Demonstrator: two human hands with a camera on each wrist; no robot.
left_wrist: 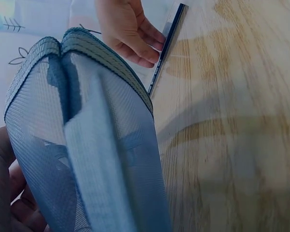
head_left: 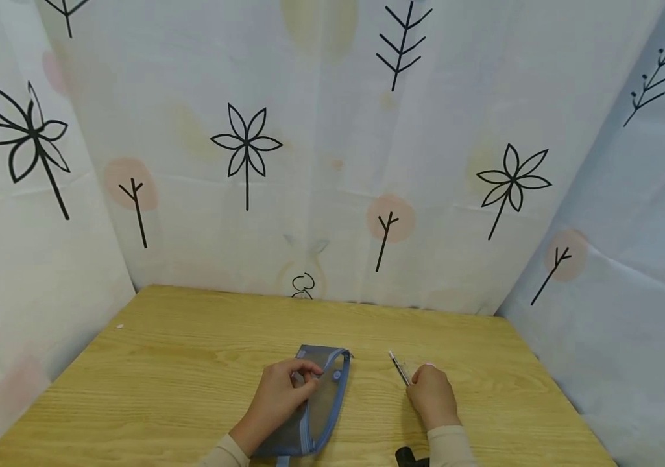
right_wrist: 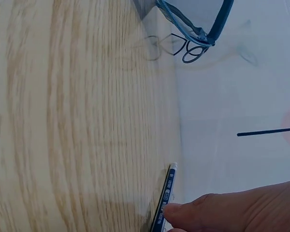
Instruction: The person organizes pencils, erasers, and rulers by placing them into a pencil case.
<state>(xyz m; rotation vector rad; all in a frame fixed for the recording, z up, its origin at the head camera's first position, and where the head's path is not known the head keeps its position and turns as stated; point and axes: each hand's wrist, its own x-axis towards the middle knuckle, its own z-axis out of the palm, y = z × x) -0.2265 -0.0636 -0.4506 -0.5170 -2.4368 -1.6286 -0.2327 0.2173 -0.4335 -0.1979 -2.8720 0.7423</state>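
Observation:
A grey-blue mesh pencil case (head_left: 323, 405) with blue trim and a zip stands tilted over the table. My left hand (head_left: 285, 389) grips its upper edge with curled fingers and thumb. In the left wrist view the mesh case (left_wrist: 43, 121) fills the near left. To the right of it, my right hand (head_left: 434, 395) pinches a dark blue pencil (head_left: 398, 366) with a white end, low over the table. Printed lettering runs along the pencil (right_wrist: 167, 191) in the right wrist view. A narrow clear strip (left_wrist: 172, 21) lies alongside the pencil.
The wood-grain table (head_left: 192, 363) is bounded by white patterned cloth (head_left: 320, 162) at the back and sides. A black object (head_left: 407, 456) shows partly at the bottom edge, near the right sleeve. A tiny white scrap (head_left: 120, 326) lies at the far left.

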